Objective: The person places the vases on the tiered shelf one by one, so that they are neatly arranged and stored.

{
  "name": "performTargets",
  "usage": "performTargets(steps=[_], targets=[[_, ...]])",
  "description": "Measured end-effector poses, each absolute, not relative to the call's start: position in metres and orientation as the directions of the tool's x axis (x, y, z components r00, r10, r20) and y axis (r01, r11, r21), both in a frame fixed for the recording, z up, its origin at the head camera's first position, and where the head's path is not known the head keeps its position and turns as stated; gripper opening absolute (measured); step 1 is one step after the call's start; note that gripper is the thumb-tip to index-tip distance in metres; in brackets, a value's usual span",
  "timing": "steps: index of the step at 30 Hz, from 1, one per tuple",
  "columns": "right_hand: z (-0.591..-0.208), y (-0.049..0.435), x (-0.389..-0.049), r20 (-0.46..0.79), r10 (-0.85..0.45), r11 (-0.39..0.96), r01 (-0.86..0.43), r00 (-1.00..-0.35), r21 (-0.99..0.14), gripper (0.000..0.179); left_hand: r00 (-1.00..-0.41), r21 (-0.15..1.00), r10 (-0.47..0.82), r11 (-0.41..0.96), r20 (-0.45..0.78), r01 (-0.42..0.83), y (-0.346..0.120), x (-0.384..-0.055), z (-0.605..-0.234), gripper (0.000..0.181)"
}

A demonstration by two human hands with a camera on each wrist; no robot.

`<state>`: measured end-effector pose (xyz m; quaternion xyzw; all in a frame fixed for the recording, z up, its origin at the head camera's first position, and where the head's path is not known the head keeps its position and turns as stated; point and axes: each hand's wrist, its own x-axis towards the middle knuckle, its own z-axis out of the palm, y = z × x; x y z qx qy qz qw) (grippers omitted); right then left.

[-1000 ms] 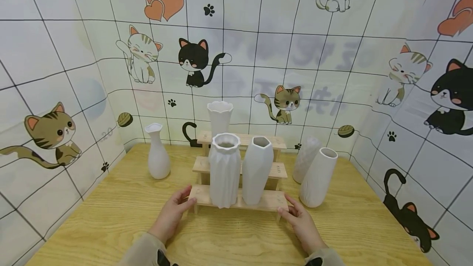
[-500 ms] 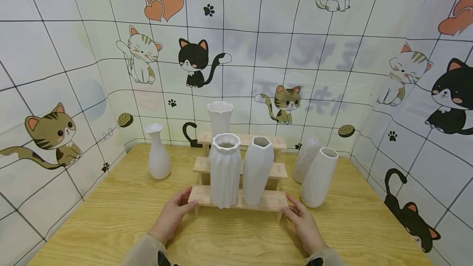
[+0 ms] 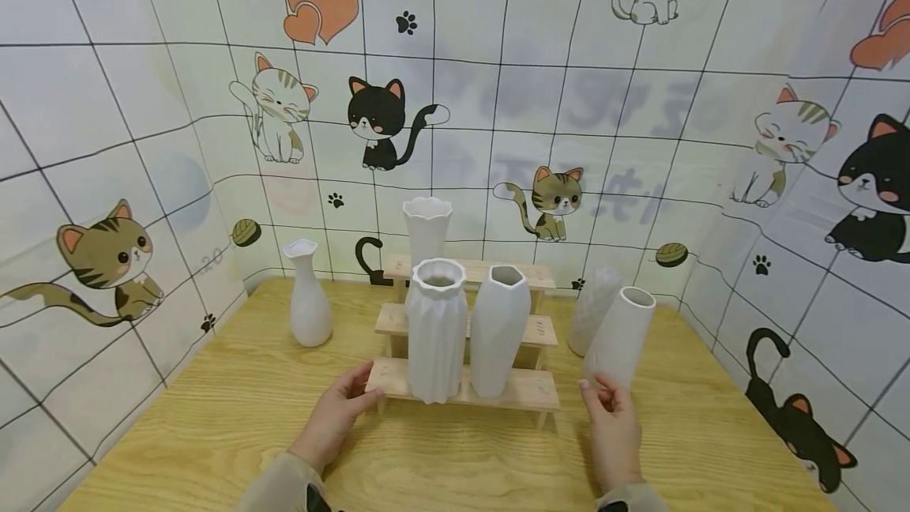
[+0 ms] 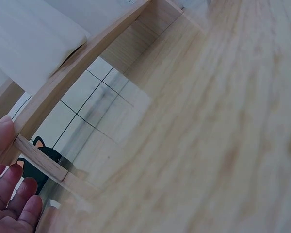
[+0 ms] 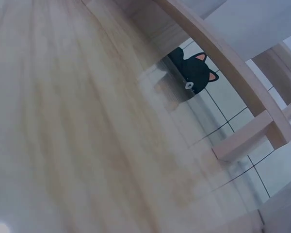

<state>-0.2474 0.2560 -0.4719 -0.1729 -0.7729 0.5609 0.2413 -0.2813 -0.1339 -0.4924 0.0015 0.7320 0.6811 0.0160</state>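
While your left hand (image 3: 334,417) pinches the wooden stand (image 3: 528,390) by its front corner in the head view, your right hand (image 3: 614,427), fingers loosely curled, overlaps the tapered vase (image 3: 624,332), contact unclear. Left wrist: white vase (image 4: 33,43) crowds the step (image 4: 81,70). Right wrist: a leg (image 5: 243,137) meets the counter (image 5: 87,126).

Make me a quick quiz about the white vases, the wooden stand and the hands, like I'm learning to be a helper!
1. True or false: the right hand is holding the wooden stand.
2. Pick one. The left hand's fingers are at:
A) the middle shelf
B) the left end of the lowest shelf
C) a vase's rim
3. How many vases stand on the table, off the stand?

Key:
1. False; it is off the stand, near the round-mouthed vase.
2. B.
3. Three: the narrow-necked vase at the left, the round-mouthed vase and the partly hidden vase behind it.
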Motion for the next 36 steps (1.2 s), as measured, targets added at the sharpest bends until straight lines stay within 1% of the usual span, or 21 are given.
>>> performTargets(steps=[4, 8, 11, 12, 14, 18, 20, 26, 31, 36], targets=[[-0.468, 0.26, -0.249, 0.263, 0.612, 0.323, -0.068, -0.746, -0.944, 0.046, -0.999, 0.997, 0.029, 0.074, -0.018, -0.016, -0.134, -0.281, -0.493, 0.069], [-0.464, 0.264, -0.254, 0.329, 0.659, 0.328, -0.135, -0.676, -0.935, 0.046, -0.999, 0.998, 0.036, 0.063, -0.018, -0.016, -0.134, -0.281, -0.493, 0.07], [-0.462, 0.268, -0.26, 0.368, 0.679, 0.355, -0.155, -0.635, -0.922, 0.052, -0.999, 0.998, 0.03, 0.053, -0.021, -0.019, -0.134, -0.282, -0.492, 0.071], [-0.46, 0.27, -0.262, 0.374, 0.678, 0.365, -0.152, -0.633, -0.919, 0.056, -0.999, 0.998, 0.025, 0.052, -0.022, -0.021, -0.134, -0.282, -0.492, 0.071], [-0.458, 0.274, -0.265, 0.362, 0.669, 0.368, -0.135, -0.649, -0.92, 0.066, -0.999, 0.999, 0.021, 0.047, -0.026, -0.025, -0.133, -0.283, -0.492, 0.07], [-0.452, 0.282, -0.272, 0.297, 0.62, 0.329, -0.103, -0.726, -0.939, 0.084, -0.999, 0.999, 0.021, 0.046, -0.024, -0.023, -0.134, -0.283, -0.493, 0.07], [-0.449, 0.284, -0.276, 0.281, 0.599, 0.301, -0.114, -0.75, -0.947, 0.086, -0.999, 0.999, 0.026, 0.039, -0.019, -0.018, -0.134, -0.282, -0.493, 0.07], [-0.439, 0.291, -0.284, 0.254, 0.556, 0.228, -0.148, -0.791, -0.962, 0.085, -0.999, 0.999, 0.029, 0.032, -0.018, -0.017, -0.134, -0.282, -0.494, 0.071], [-0.433, 0.296, -0.284, 0.199, 0.52, 0.192, -0.114, -0.831, -0.975, 0.089, -0.999, 0.999, 0.035, 0.04, -0.016, -0.015, -0.135, -0.282, -0.494, 0.071], [-0.428, 0.295, -0.288, 0.138, 0.522, 0.135, -0.079, -0.842, -0.988, 0.093, -0.999, 0.999, 0.033, 0.04, -0.014, -0.013, -0.135, -0.283, -0.495, 0.071]])
